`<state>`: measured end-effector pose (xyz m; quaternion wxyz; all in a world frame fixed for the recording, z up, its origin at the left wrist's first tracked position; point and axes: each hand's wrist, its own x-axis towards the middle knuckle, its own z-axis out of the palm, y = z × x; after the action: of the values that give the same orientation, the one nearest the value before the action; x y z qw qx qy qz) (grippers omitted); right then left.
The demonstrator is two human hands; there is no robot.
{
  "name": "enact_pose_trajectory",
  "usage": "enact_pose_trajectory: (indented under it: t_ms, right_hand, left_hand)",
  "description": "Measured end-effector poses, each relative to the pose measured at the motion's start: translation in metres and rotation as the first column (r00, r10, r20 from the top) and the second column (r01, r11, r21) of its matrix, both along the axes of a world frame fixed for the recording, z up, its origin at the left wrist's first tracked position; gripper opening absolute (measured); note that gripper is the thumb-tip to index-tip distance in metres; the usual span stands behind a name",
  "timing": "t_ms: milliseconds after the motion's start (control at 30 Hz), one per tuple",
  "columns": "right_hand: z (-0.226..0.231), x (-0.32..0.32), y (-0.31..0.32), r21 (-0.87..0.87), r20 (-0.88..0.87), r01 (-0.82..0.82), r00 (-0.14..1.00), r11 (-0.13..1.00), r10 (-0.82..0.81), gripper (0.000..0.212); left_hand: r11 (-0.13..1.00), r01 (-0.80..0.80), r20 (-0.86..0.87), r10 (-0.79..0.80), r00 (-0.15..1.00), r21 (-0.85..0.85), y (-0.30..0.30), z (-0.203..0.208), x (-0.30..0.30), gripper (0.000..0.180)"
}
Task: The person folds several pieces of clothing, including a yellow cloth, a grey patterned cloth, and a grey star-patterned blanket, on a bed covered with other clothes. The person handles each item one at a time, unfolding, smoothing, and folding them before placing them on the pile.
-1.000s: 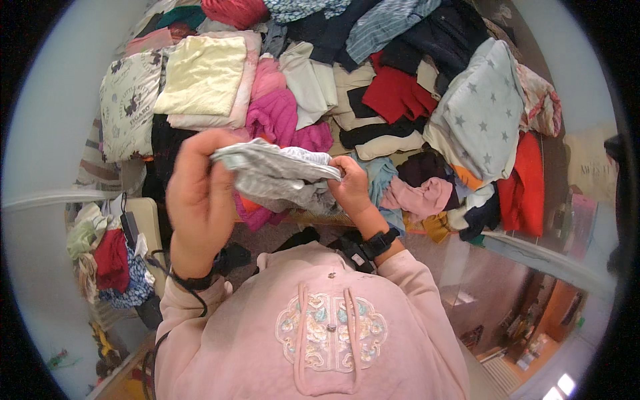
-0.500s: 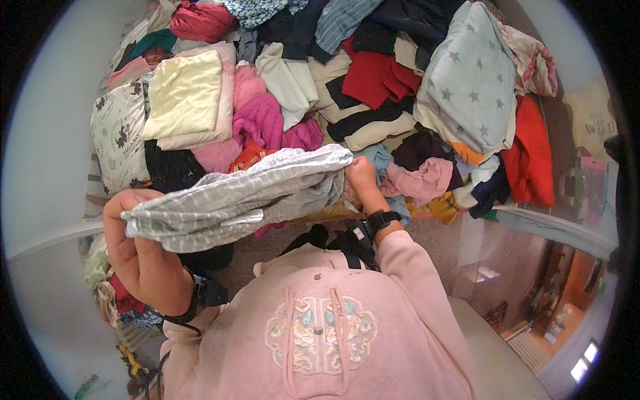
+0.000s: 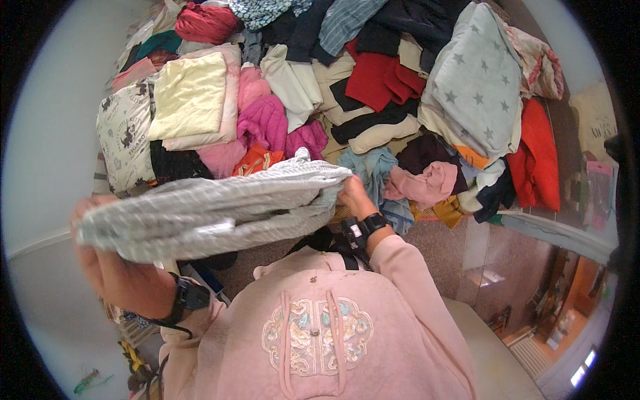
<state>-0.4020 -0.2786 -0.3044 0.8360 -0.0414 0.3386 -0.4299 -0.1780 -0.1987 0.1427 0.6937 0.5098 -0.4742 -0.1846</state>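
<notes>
A grey cloth with white stripes (image 3: 220, 210), perhaps a garment, is stretched between my two hands in front of my chest. Its left end is gripped by my left hand (image 3: 90, 230), which is smeared by motion and partly covered by the fabric. At the other end, my right hand (image 3: 355, 193) closes on a bunched corner. The cloth hangs in loose lengthwise folds, with its middle blurred. Just beyond it lie an orange garment (image 3: 257, 161) and a light blue garment (image 3: 370, 167) at the near edge of a clothes pile.
Heaped clothes cover the surface ahead. A folded pale yellow cloth (image 3: 190, 93) lies at the left, magenta clothing (image 3: 263, 123) near the middle. Towards the right are a grey star-patterned folded blanket (image 3: 473, 87) and a red garment (image 3: 537, 157). A pale wall (image 3: 60, 147) bounds the left.
My left hand has moved further left and slightly down, pulling the striped cloth wider. The right hand has shifted slightly left and down, still gripping its end.
</notes>
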Motion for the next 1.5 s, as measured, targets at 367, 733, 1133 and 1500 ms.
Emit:
enact_pose_trajectory:
  t_ms: [367,733,1133,1500]
  right_hand:
    - [0.138,-0.126,-0.043,0.002,-0.998,-0.679,0.049,0.734,0.049,0.036]
    - [0.182,-0.116,-0.005,-0.037,0.022,-0.008,1.000,0.999,0.009,0.033]
    - [0.179,-0.111,0.010,-0.197,-0.094,-0.043,0.995,0.980,0.024,0.035]
    - [0.160,-0.120,-0.001,-0.195,-0.861,-0.246,0.507,0.949,-0.046,0.017]
  left_hand:
    - [0.955,-0.199,-0.016,0.208,0.978,0.220,0.006,-0.065,0.166,0.017]
    - [0.920,-0.289,-0.162,0.338,0.927,0.263,0.034,-0.111,0.180,0.020]
    - [0.881,-0.369,-0.160,0.427,0.890,0.297,0.052,-0.122,0.179,0.023]
    - [0.887,-0.388,-0.190,0.438,0.879,0.251,0.064,-0.120,0.164,0.024]
